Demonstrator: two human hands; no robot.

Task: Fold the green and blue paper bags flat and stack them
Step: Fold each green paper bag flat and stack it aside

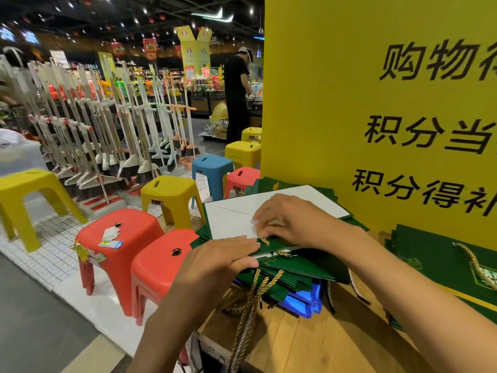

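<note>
**Head view: pressing the top green bag flat on the stack.**
The bag lies on the pile of green bags, over the blue bags, at the left of the counter. The left grip is spread flat, pressing its near edge. The right grip curls its fingers onto the gold cord handle. Next, probably: tuck the cord in, smooth the crease, and square the edges.

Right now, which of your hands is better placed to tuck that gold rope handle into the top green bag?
Probably the right hand: its fingers curl around the gold rope handle on the top green bag. The left hand lies flat on the bag's near edge, better suited to pressing it down.
</note>
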